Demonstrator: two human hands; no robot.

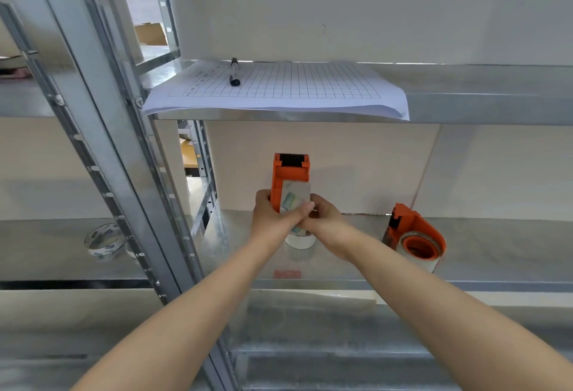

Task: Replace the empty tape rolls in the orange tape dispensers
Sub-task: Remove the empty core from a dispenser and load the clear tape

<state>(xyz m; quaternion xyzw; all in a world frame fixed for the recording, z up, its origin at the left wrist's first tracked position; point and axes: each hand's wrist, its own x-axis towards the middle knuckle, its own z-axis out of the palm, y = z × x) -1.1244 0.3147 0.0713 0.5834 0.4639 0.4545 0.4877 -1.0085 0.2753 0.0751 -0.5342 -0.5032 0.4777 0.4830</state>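
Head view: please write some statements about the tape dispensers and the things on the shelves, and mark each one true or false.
1. The left hand and the right hand both grip the held dispenser. True.
2. The second dispenser stands upright. False: it lies on its side on the shelf.
3. A pen lies on the gridded paper. True.
4. The loose roll at far left is orange. False: it is whitish with dark print.
5. A white roll stands on the shelf under the hands. True.
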